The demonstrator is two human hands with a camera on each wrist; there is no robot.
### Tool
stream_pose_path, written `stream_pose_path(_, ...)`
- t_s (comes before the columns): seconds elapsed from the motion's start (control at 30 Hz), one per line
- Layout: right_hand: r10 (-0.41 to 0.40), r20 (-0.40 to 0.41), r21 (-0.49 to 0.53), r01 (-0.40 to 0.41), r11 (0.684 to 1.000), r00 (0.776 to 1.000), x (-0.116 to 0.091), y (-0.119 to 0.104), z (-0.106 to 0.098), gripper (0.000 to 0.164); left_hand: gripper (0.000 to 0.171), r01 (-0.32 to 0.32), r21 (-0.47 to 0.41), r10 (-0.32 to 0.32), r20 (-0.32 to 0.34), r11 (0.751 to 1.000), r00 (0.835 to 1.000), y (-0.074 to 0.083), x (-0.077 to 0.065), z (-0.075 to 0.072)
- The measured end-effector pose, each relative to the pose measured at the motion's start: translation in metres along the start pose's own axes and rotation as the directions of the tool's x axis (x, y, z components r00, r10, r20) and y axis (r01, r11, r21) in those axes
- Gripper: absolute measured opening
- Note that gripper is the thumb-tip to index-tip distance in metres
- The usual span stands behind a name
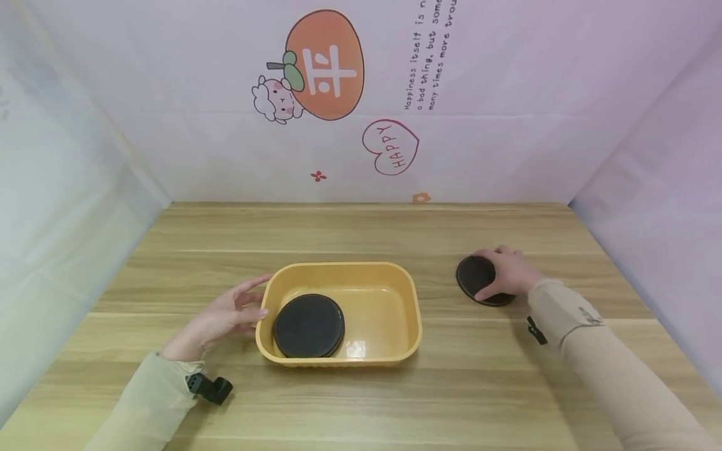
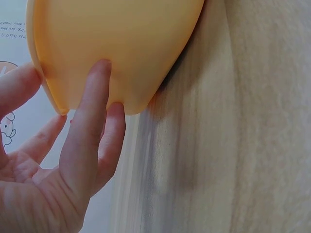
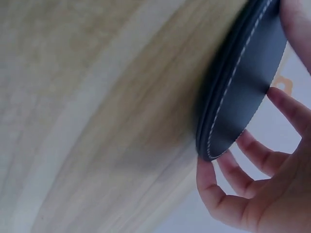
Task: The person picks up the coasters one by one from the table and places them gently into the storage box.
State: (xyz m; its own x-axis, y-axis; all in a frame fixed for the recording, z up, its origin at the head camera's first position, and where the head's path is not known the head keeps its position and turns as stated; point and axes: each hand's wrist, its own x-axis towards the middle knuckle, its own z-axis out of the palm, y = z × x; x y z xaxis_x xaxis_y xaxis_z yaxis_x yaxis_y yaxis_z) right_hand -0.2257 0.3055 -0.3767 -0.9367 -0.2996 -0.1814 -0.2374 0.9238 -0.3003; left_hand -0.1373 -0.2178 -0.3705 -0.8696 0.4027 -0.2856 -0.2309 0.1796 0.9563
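A yellow plastic basin [image 1: 372,358] stands on the table. My left hand [image 1: 228,316] holds its left end, the thumb at the rim and the other fingertips [image 2: 101,68] against the outer wall. Inside the basin, at its left, lie round black coasters [image 1: 309,326], one overlapping another at the edge. Over to the right of the basin, my right hand [image 1: 507,272] grips a small stack of round black coasters [image 3: 248,92] with pale stitching round the edge. Thumb and fingers are spread around the stack's rim, close over the tabletop.
The wood-grain table [image 1: 338,407] extends around the basin. A white printed cloth [image 1: 225,156] stands along the back edge, with more white cloth [image 1: 665,188] at both sides. A small black wrist device [image 1: 210,388] sits at my left cuff.
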Motion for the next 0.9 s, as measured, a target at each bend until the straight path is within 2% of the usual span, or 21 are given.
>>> stream_pose_path(0.13, -0.021, -0.032, 0.037, 0.022, 0.999, 0.999, -0.001, 0.007, -0.007, 0.090, 0.082, 0.000, -0.006, 0.000, 0.001, 1.000, 1.000, 0.001, 0.000, 0.001)
stream_pose_path(0.23, -0.037, -0.024, 0.085, 0.039, 0.996, 0.999, -0.002, 0.015, -0.011, 0.085, 0.082, -0.007, -0.008, 0.007, 0.006, 1.000, 1.000, 0.002, 0.000, 0.002)
stream_pose_path(0.43, -0.005, 0.069, 0.251, -0.012, 0.968, 0.998, -0.009, 0.030, -0.018, 0.074, 0.081, -0.002, -0.010, 0.002, 0.009, 1.000, 1.000, 0.003, -0.001, 0.003)
stream_pose_path(0.6, -0.019, 0.104, 0.257, -0.008, 0.966, 0.994, -0.017, 0.043, -0.022, 0.068, 0.080, 0.005, -0.005, -0.005, 0.003, 1.000, 1.000, 0.002, -0.001, 0.003)
stream_pose_path(0.67, -0.024, 0.117, 0.290, -0.011, 0.957, 0.993, -0.019, 0.047, -0.022, 0.066, 0.080, 0.002, -0.004, -0.002, 0.004, 1.000, 1.000, 0.002, -0.001, 0.002)
stream_pose_path(0.77, -0.022, 0.149, 0.393, -0.039, 0.919, 0.989, -0.023, 0.052, -0.021, 0.066, 0.080, -0.001, -0.006, 0.001, 0.005, 1.000, 1.000, 0.002, 0.000, 0.003)
stream_pose_path(0.9, -0.045, 0.179, 0.575, -0.068, 0.815, 0.983, -0.029, 0.057, -0.019, 0.066, 0.081, 0.001, -0.003, -0.001, 0.000, 1.000, 1.000, 0.003, 0.000, 0.003)
